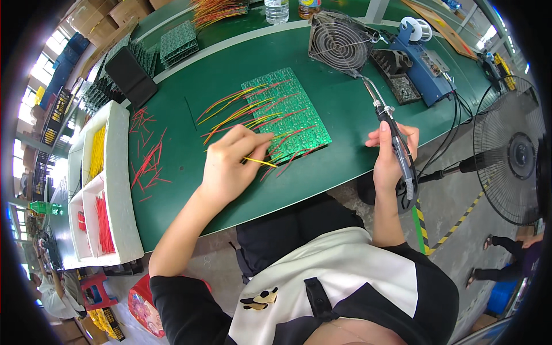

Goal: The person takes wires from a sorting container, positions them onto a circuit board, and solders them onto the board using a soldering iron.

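My left hand (233,164) is over the near left edge of a green circuit board panel (302,109), its fingers pinched on a thin yellow wire (261,162). Several red and yellow wires (230,103) lie across the panel, and many stick out past its left side. Whether the held wire touches the board is hidden by my fingers. To the right, my right hand (391,152) grips a soldering iron (406,169) with a bent metal tube at its upper end. That end points up toward a square fan and is away from the board.
On the left stands a white foam tray (123,172) of yellow and red wires, with loose red wires (150,164) beside it. A phone-like black stand (131,77), board stacks (178,43), a square fan (340,43) and a blue soldering station (422,72) line the back. A pedestal fan (514,155) stands right.
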A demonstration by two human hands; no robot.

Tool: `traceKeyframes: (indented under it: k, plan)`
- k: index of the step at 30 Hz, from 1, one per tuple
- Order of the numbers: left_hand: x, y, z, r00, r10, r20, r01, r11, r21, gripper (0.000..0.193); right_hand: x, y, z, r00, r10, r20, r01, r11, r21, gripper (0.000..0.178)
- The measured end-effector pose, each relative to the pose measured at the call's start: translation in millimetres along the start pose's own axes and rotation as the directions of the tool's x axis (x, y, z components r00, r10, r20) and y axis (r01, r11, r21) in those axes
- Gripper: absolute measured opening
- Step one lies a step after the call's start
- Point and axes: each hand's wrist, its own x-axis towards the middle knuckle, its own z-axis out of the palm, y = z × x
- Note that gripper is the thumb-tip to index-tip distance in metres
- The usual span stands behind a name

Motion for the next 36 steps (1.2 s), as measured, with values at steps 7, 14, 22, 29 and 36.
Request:
traceKeyframes:
  k: [7, 14, 22, 29, 36]
  plan:
    - [1, -10, 6, 0.985, -0.172, -0.026, 0.171, 0.985, -0.040, 0.007, -4, -2, -1, 0.998, 0.060, 0.031, -0.060, 0.998, -0.004, 0.020]
    - [-1, -13, 10, 0.977, -0.215, -0.011, 0.213, 0.972, -0.098, 0.005, -4, -4, -6, 0.993, 0.097, 0.061, -0.097, 0.995, 0.004, 0.020]
    - [-2, -15, 10, 0.975, -0.220, 0.025, 0.221, 0.970, -0.100, 0.008, -3, -4, -4, 0.993, 0.097, 0.061, -0.097, 0.995, -0.003, 0.020]
    - [-3, -18, 10, 0.978, -0.206, 0.028, 0.208, 0.972, -0.110, 0.009, -5, -8, -5, 0.989, 0.118, 0.089, -0.119, 0.993, 0.012, 0.021]
    - [-3, -19, 11, 0.984, -0.179, 0.005, 0.179, 0.977, -0.113, 0.008, -20, -21, 6, 0.942, 0.225, 0.248, -0.248, 0.967, 0.065, 0.019]
